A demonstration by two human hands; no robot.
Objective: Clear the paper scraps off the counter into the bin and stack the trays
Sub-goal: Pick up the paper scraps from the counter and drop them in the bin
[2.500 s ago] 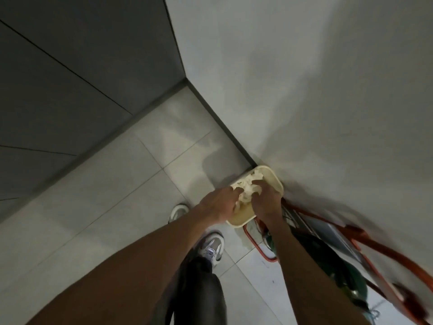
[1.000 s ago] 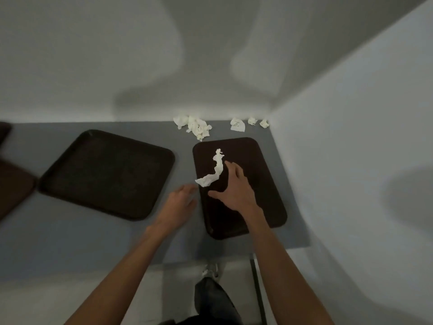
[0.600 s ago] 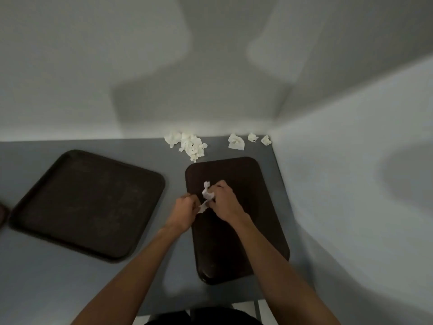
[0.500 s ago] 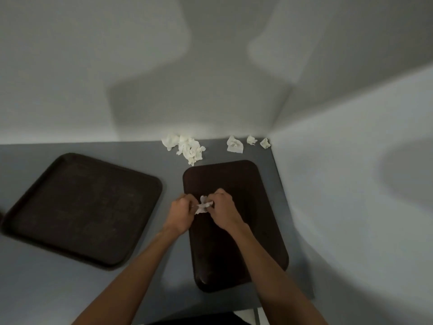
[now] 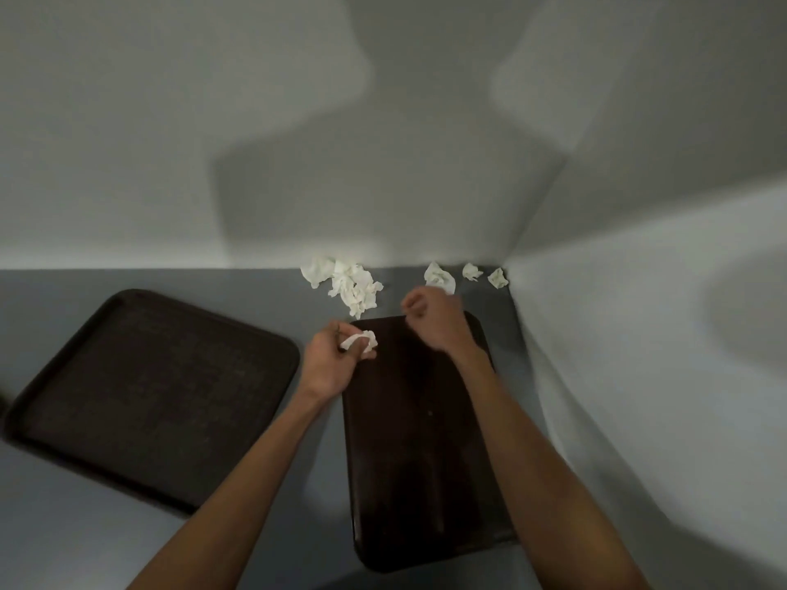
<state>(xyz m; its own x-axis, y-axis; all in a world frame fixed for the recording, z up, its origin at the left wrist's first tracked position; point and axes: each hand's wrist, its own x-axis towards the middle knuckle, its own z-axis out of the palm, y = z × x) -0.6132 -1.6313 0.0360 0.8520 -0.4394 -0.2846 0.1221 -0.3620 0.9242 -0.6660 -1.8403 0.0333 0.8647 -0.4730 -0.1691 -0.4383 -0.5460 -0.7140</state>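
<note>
Your left hand [image 5: 336, 364] pinches a small crumpled white paper scrap [image 5: 361, 339] between thumb and fingertips. It is held just over the far left corner of the dark brown rectangular tray [image 5: 426, 462], which lies lengthwise at the right end of the grey counter [image 5: 85, 525], its near end at the front edge.

Your right hand [image 5: 434, 321] is apart from the left, over the far edge of that tray. Its fingers are curled and nothing shows in them. Whether it touches the single white paper wad [image 5: 440, 276] just behind it cannot be told.

Along the counter's back edge lie a cluster of crumpled white paper [image 5: 353, 287] and, towards the far right corner, two small white paper bits [image 5: 472, 271].

A second dark brown tray [image 5: 157, 389], larger and set askew, lies flat to the left, apart from the first. A white wall [image 5: 639, 334] bounds the counter's right edge.
</note>
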